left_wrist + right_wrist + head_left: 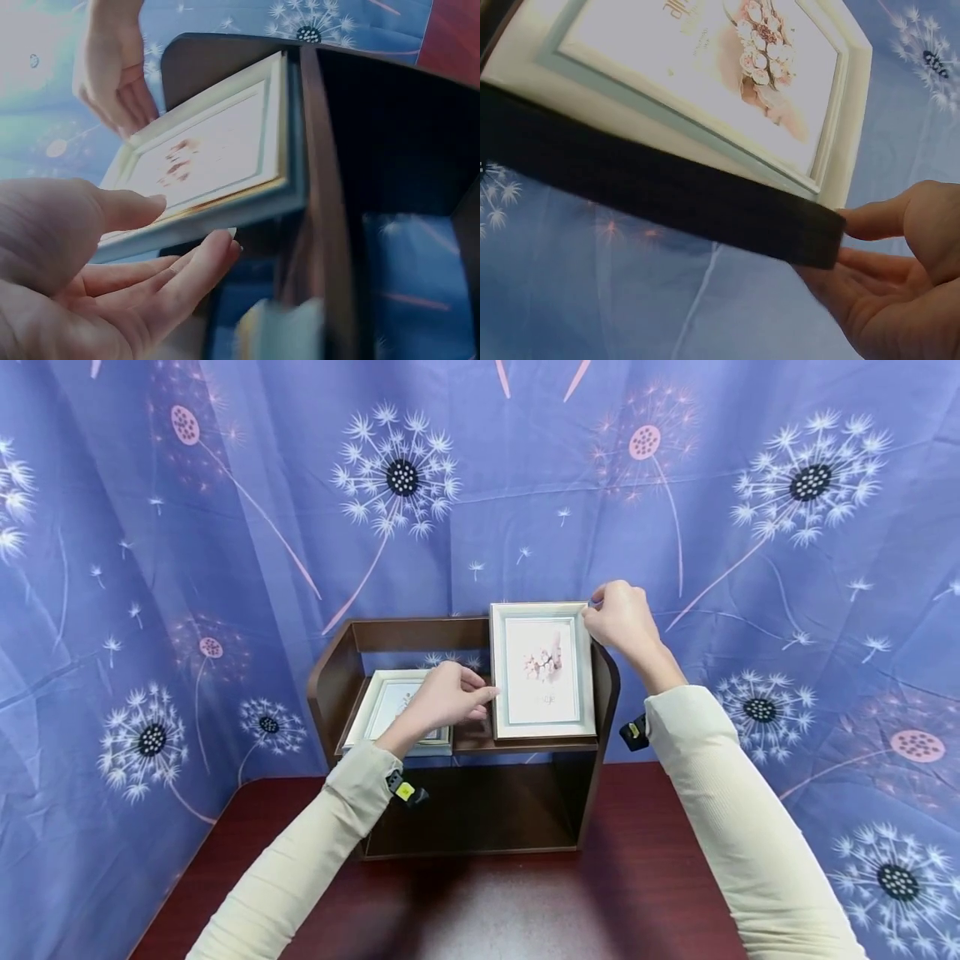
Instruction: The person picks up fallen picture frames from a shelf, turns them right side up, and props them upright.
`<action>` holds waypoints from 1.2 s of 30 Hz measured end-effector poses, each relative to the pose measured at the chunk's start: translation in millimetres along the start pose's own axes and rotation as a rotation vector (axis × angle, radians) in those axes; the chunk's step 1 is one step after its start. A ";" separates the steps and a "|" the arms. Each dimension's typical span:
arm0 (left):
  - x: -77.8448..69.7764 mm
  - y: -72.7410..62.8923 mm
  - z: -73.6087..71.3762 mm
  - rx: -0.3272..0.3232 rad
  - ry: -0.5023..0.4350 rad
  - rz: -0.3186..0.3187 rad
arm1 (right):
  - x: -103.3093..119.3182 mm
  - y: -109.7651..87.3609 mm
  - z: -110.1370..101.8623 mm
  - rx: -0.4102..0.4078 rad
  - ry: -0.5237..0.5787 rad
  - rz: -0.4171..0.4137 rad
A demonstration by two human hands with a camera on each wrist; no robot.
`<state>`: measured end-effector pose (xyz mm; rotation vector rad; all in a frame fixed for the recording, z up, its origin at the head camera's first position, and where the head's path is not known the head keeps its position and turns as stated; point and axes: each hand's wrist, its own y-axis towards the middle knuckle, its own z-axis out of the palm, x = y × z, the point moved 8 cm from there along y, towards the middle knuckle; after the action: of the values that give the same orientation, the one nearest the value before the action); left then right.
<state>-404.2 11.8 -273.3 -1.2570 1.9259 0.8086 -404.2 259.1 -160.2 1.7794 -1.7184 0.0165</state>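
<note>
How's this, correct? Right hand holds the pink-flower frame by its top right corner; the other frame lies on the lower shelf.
Not quite: the other frame lies on the upper shelf, as the head view shows. The right hand does hold the pink-flower frame by its top right corner.

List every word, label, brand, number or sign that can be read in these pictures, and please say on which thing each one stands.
"style", with a faint beginning: on the print in the right picture frame.
Smaller lines beside that word, in the right wrist view: too blurred to read.
Left wrist's yellow tag: mark too small to read.
No other text is readable.
</note>
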 end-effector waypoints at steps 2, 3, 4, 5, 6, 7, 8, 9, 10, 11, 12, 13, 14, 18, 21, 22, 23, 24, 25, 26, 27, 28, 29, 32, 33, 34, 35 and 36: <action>-3.7 -2.1 -13.7 -0.026 0.043 0.026 | 2.1 -4.3 -2.3 -0.007 0.005 0.008; -6.6 -3.2 -21.7 -0.040 0.076 0.042 | 3.3 -7.0 -3.6 -0.009 0.010 0.012; -10.0 -4.2 -29.9 -0.056 0.112 0.063 | 5.0 -10.1 -5.1 -0.013 0.016 0.012; -13.3 -4.9 -38.3 -0.072 0.155 0.082 | 6.8 -13.0 -6.4 -0.018 0.019 0.009; -16.6 -5.5 -46.9 -0.089 0.197 0.101 | 9.2 -16.2 -7.7 -0.026 0.022 0.000; -19.4 -6.0 -55.6 -0.109 0.242 0.115 | 12.5 -19.7 -8.7 -0.033 0.030 -0.012; -21.8 -6.5 -63.8 -0.125 0.286 0.127 | 16.0 -23.5 -9.2 -0.042 0.037 -0.027; -23.8 -6.8 -71.3 -0.136 0.335 0.138 | 19.9 -27.3 -9.6 -0.055 0.046 -0.049; -24.9 -6.7 -78.1 -0.141 0.378 0.145 | 24.2 -31.4 -9.4 -0.068 0.053 -0.075; -25.5 -6.5 -83.9 -0.140 0.415 0.148 | 28.3 -35.7 -8.7 -0.078 0.059 -0.100; -25.3 -5.8 -88.9 -0.136 0.452 0.150 | 32.9 -40.1 -7.4 -0.085 0.067 -0.126; -24.7 -5.0 -92.8 -0.125 0.487 0.152 | 37.1 -44.6 -5.5 -0.087 0.072 -0.149; -23.9 -4.3 -96.2 -0.111 0.516 0.154 | 41.2 -49.0 -2.9 -0.086 0.076 -0.171; -14.8 2.2 -103.0 -0.040 0.618 0.148 | 55.9 -65.7 11.1 -0.044 0.088 -0.218; -3.4 9.7 -104.6 0.013 0.680 0.121 | 67.5 -77.5 23.5 0.008 0.097 -0.232; 0.4 13.5 -103.2 0.029 0.704 0.113 | 70.6 -81.4 26.9 0.022 0.101 -0.240; 4.5 17.1 -101.8 0.045 0.725 0.102 | 74.4 -85.6 30.1 0.033 0.104 -0.252; 8.8 20.2 -100.7 0.057 0.746 0.092 | 78.2 -89.7 33.5 0.042 0.110 -0.266; 13.2 23.3 -99.6 0.068 0.768 0.086 | 82.3 -94.0 37.0 0.049 0.116 -0.282; 17.8 25.6 -98.4 0.076 0.790 0.078 | 86.1 -98.1 41.0 0.054 0.123 -0.299; 22.3 27.6 -97.7 0.077 0.811 0.074 | 89.9 -102.0 45.3 0.058 0.141 -0.318; 26.7 28.8 -97.2 0.074 0.827 0.068 | 93.5 -105.9 49.6 0.056 0.153 -0.334; 31.3 29.8 -96.5 0.073 0.840 0.060 | 96.5 -109.5 54.6 0.059 0.168 -0.346; 45.3 30.2 -95.5 0.064 0.855 0.024 | 102.3 -118.4 73.2 0.083 0.212 -0.344; 50.0 30.6 -95.3 0.063 0.854 0.012 | 103.9 -120.7 79.2 0.094 0.222 -0.340; 54.2 30.1 -94.9 0.061 0.853 0.001 | 105.2 -123.1 85.3 0.098 0.221 -0.331; 58.2 30.0 -94.5 0.064 0.855 -0.009 | 106.2 -125.2 91.5 0.109 0.222 -0.318; 61.3 29.4 -94.0 0.062 0.852 -0.016 | 107.2 -127.2 97.3 0.116 0.220 -0.308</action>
<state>-469.3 -83.9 -266.0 -1.7469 2.5464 0.1800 -316.4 110.1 -245.1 2.0283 -1.3009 0.1763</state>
